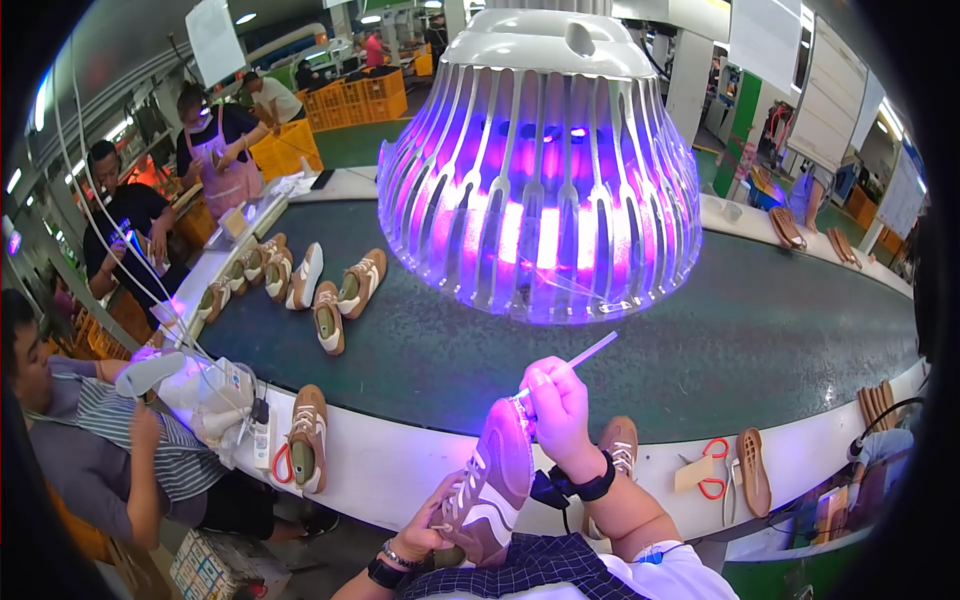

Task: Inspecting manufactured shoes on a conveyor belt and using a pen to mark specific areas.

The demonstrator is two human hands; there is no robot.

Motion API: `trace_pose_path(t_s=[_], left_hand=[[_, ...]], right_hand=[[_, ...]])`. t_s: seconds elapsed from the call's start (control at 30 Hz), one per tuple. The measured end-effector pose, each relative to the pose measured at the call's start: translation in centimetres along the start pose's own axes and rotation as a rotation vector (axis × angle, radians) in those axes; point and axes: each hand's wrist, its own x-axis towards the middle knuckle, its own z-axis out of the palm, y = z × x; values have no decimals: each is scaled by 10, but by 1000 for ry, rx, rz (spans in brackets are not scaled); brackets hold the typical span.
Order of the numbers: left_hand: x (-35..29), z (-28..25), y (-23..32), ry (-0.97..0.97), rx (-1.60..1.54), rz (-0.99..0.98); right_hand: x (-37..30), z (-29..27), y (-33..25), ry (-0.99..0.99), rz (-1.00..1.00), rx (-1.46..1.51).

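A brown sneaker [492, 485] with white laces and a white side patch is tilted toe-up in front of me, purple light falling on its toe. My left hand [425, 525] grips it low down near the heel and laces. My right hand [560, 405] pinches a thin whitish stick [596, 347], whose lower end meets the sole edge at the toe; I cannot make out its tip. Just right of my right wrist stands another brown sneaker [620, 440], partly hidden by my arm. Above my hands hangs a ribbed, clear-skirted lamp [540, 190] glowing purple.
A dark green conveyor belt [660, 370] carries several sneakers [328, 318] at the left. On its white ledge lie red-handled scissors [714, 472], a brown shoe sole [754, 472] and, further left, a sneaker [308, 440]. A co-worker [130, 440] in a striped apron works at my left.
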Motion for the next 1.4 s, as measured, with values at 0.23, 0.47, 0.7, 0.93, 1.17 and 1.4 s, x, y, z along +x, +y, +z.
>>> trace_pose_path(t_s=[0.23,0.47,0.7,0.93,1.17,1.4], left_hand=[[3,0,-2,-28,3,42],[0,-3,-4,11,-22,24],[-1,1,-2,28,-45,0],[0,1,-3,9,-60,4],[2,7,1,20,-76,22],[0,-9,-9,10,-16,-21]], right_hand=[[-3,0,6,10,-76,37],[-3,3,3,2,-24,104],[-7,-1,11,17,-87,56],[-8,3,11,26,-132,87],[-7,1,13,38,-152,80],[-12,0,15,52,-179,73]])
